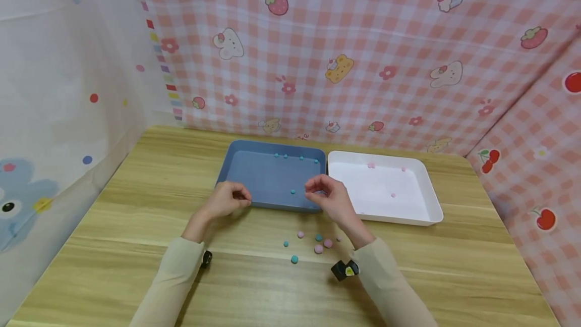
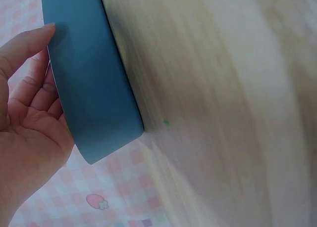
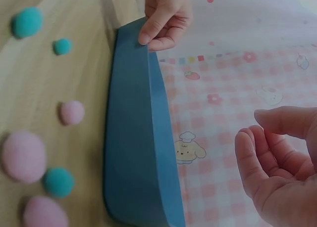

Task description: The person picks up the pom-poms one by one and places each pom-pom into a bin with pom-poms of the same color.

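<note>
Right now the left hand [image 1: 225, 200] touches the near edge of the blue tray [image 1: 272, 175] with bent fingers. Beside it, the right hand [image 1: 329, 198] hovers with loosely curled fingers, holding nothing. Pompoms [image 1: 318, 249] lie just behind it.

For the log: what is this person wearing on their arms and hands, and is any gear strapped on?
Both hands, left hand and right hand, are bare, with no gloves or rings visible. Both arms wear long, pale beige sleeves. A small black device with a yellow mark sits at the right wrist, and another black device at the left.
</note>
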Action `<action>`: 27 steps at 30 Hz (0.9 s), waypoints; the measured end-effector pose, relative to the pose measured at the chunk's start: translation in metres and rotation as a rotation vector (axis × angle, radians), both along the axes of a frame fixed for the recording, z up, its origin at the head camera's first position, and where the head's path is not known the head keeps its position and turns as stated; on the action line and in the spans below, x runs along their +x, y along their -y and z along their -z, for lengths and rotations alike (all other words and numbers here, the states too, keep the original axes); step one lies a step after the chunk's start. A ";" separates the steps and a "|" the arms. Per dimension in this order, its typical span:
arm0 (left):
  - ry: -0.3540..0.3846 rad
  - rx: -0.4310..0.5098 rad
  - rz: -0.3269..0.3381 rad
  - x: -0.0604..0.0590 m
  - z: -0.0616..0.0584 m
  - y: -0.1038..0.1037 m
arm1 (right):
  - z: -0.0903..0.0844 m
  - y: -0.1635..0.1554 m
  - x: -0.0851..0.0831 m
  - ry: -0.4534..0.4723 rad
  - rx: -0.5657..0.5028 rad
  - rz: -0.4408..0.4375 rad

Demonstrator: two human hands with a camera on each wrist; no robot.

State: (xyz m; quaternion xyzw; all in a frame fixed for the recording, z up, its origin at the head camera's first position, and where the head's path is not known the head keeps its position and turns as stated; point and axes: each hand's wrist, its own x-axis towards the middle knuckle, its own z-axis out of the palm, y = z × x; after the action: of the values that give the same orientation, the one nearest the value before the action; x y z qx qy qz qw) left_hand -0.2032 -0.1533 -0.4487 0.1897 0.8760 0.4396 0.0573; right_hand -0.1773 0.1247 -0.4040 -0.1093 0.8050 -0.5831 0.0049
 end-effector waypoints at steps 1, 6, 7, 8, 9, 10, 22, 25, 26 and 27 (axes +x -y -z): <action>0.002 0.003 0.001 0.000 0.000 0.000 | 0.001 -0.002 0.002 0.001 -0.001 -0.007; 0.005 0.005 0.000 -0.001 0.001 0.001 | 0.008 -0.008 0.009 0.025 -0.007 -0.026; 0.005 0.005 -0.001 -0.001 0.001 0.001 | 0.009 -0.009 0.011 0.032 -0.002 -0.028; 0.004 0.003 -0.002 -0.001 0.002 0.001 | 0.010 -0.010 0.013 0.040 0.000 -0.031; 0.004 0.003 -0.002 -0.001 0.002 0.001 | 0.011 -0.011 0.015 0.048 0.004 -0.033; 0.004 0.000 -0.001 -0.001 0.002 0.001 | 0.012 -0.012 0.017 0.055 0.007 -0.036; 0.012 -0.005 -0.002 -0.001 0.001 0.001 | 0.034 -0.021 0.032 0.131 0.016 -0.050; 0.011 -0.004 0.000 0.000 0.000 0.001 | 0.037 -0.023 0.034 0.139 0.040 -0.060; 0.011 -0.003 0.000 -0.001 0.000 0.001 | 0.038 -0.024 0.034 0.144 0.050 -0.066; 0.011 -0.004 0.001 -0.001 0.001 0.001 | 0.039 -0.024 0.034 0.147 0.058 -0.073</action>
State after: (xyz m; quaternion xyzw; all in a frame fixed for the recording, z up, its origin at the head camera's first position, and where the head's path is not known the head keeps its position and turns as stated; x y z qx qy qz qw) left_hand -0.2038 -0.1540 -0.4493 0.1874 0.8765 0.4391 0.0627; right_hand -0.1434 0.1489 -0.4431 -0.0951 0.8146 -0.5653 0.0885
